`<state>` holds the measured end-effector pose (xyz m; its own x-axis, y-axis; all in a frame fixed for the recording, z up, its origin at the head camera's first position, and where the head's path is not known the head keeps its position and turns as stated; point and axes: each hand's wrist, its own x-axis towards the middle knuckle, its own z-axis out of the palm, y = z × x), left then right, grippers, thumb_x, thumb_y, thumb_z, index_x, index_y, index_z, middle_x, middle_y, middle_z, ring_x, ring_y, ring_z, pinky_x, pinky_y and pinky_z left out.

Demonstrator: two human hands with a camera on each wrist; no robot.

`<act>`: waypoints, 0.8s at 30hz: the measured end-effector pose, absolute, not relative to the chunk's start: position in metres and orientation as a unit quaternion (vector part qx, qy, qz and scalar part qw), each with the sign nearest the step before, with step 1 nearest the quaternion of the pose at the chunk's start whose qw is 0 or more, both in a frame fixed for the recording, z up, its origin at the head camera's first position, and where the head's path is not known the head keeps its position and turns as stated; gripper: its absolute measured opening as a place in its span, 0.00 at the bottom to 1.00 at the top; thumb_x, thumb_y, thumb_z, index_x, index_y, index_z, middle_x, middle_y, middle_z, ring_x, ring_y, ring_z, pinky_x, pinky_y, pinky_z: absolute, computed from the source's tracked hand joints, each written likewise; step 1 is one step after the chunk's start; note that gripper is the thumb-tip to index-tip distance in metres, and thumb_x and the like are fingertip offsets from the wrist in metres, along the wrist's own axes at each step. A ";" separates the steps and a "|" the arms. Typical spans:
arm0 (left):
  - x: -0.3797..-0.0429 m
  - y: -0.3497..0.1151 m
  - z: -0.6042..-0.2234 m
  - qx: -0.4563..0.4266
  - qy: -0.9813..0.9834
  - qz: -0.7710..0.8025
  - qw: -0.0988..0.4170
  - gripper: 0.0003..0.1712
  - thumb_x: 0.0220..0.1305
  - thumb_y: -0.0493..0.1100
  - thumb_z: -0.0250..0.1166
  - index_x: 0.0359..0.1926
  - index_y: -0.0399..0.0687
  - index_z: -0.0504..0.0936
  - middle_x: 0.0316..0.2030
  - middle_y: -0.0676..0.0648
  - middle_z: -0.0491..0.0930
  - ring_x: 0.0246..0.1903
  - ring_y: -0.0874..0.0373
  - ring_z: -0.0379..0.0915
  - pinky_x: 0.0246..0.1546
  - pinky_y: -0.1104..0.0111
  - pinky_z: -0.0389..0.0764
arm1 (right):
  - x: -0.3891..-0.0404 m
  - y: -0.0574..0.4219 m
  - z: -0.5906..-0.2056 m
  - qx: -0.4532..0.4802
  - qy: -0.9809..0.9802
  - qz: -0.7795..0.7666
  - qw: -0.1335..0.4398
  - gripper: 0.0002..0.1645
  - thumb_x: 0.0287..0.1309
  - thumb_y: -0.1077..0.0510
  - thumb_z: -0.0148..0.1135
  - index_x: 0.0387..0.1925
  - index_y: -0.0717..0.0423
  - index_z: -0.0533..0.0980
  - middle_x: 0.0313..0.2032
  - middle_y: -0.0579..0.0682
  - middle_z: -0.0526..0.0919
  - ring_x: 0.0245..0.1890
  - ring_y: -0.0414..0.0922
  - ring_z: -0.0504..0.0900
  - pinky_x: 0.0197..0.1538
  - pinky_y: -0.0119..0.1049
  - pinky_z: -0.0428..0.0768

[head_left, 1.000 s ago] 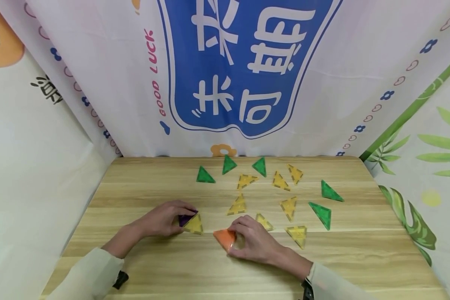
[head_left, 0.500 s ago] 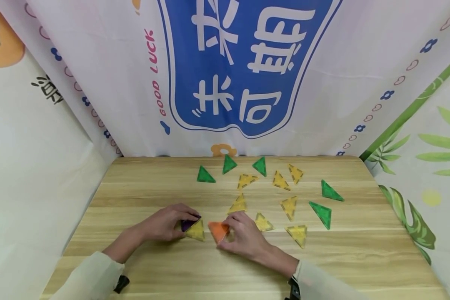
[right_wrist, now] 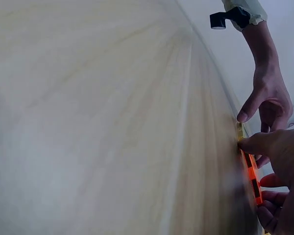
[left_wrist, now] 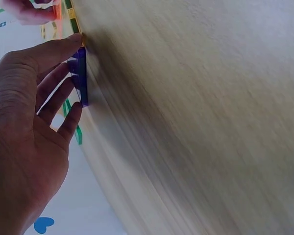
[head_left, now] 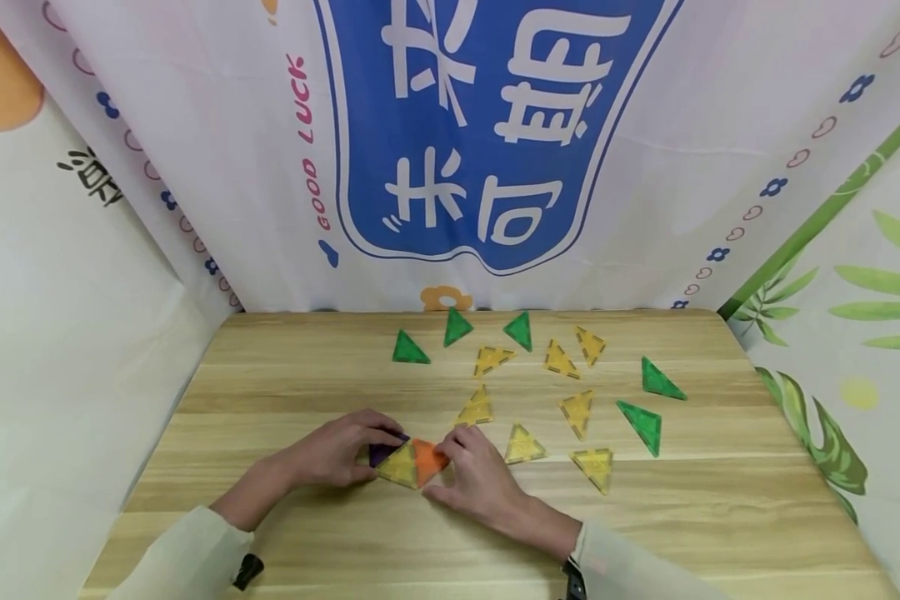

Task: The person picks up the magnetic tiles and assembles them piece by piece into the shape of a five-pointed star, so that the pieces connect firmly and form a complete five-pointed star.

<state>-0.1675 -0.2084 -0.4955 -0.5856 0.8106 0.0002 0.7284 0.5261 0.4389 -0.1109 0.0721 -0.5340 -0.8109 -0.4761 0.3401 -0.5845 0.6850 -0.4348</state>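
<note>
Here we are joining flat tiles near the table's (head_left: 285,533) front edge: our left hand (head_left: 330,454) pinches the purple triangle (head_left: 381,452) beside the yellow triangle (head_left: 399,467), while our right hand (head_left: 480,483) pinches the orange triangle (head_left: 426,460) against it. Next, we judge, comes seating that edge flush; spare triangles (head_left: 570,392) lie beyond.

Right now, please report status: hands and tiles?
Left hand holds purple tile. Right hand holds orange tile against yellow tile. Nothing blocking.

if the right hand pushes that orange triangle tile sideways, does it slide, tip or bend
The orange triangle tile lies flat on the smooth wooden table, so it probably slides rather than tips or rolls. In the right wrist view its edge looks thin and straight, so likely stiff and light. It touches the yellow tile, which may shift too.
</note>
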 end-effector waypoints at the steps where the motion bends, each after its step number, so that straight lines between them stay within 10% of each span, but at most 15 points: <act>1: -0.167 -0.209 -0.495 0.442 0.869 0.199 0.101 0.30 0.58 0.37 0.80 0.63 0.44 0.86 0.65 0.44 0.78 0.65 0.47 0.74 0.63 0.50 0.80 | -0.110 0.072 -0.534 0.293 -0.913 0.268 0.099 0.31 0.43 0.43 0.89 0.45 0.55 0.87 0.42 0.45 0.82 0.45 0.42 0.78 0.50 0.35 0.83; 24: -0.164 -0.216 -0.499 0.406 0.898 0.168 0.026 0.35 0.64 0.62 0.76 0.62 0.45 0.86 0.65 0.41 0.79 0.65 0.45 0.75 0.64 0.47 0.80 | -0.101 0.095 -0.522 0.398 -0.869 0.296 0.001 0.24 0.61 0.50 0.78 0.56 0.53 0.85 0.55 0.44 0.83 0.56 0.40 0.78 0.61 0.34 0.80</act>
